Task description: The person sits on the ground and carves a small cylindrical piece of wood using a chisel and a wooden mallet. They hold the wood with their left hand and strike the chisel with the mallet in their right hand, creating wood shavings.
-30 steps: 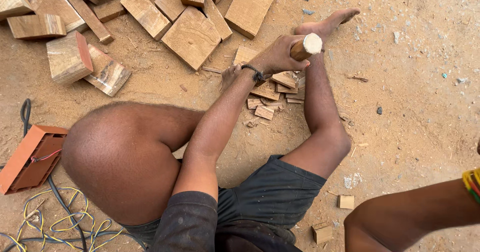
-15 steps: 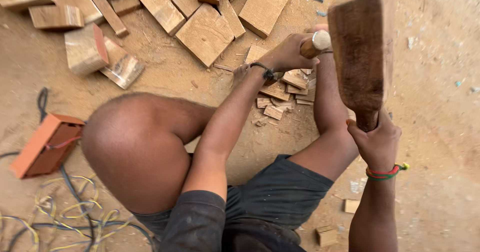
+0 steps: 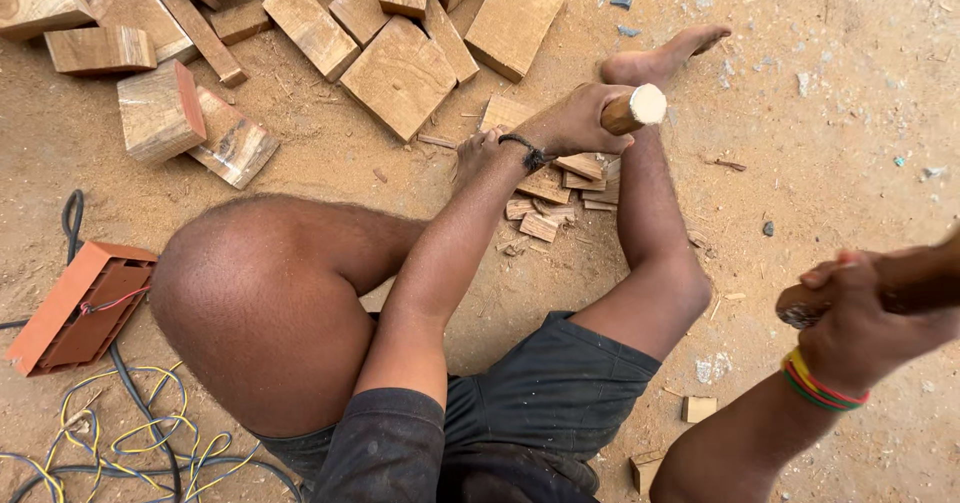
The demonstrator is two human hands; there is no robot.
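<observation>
My left hand [image 3: 575, 123] grips a round pale-ended wooden chisel handle [image 3: 632, 110] at 12 o'clock, over small tan wood offcuts [image 3: 545, 191] on the sandy floor [image 3: 830, 93]. Right hand [image 3: 855, 313], 4 o'clock, grips a dark wooden mallet handle [image 3: 915, 283].

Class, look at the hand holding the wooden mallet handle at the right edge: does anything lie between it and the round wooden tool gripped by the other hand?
Between the right hand and the round wooden tool in the left hand lies the person's own shin, on the sandy ground.
</observation>
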